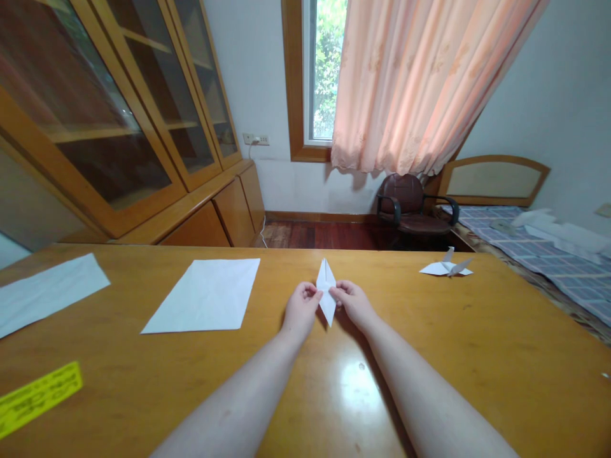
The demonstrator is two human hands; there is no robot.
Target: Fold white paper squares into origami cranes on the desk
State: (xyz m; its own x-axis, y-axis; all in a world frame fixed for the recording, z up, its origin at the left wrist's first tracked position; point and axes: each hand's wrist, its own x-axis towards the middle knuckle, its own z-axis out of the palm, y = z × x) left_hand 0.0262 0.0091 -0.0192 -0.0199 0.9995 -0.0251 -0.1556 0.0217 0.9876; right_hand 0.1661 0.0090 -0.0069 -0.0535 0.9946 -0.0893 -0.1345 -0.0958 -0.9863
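Note:
Between my two hands is a piece of folded white paper (326, 280), shaped like a narrow diamond with a crease line down its upper half. My left hand (303, 306) pinches its left edge near the middle, thumb on top. On the opposite edge my right hand (354, 303) grips it the same way, fingers curled beneath. The paper's lower tip points toward me, just above the wooden table (305, 394). Part of its underside is hidden by my fingers.
A folded paper crane (447, 266) stands at the table's far right. To the left lie a flat white paper sheet (205, 296), another sheet (48, 289) and a yellow label (41, 397). Beyond the far edge are a brown armchair (405, 200) and glass-door cabinets (143, 95).

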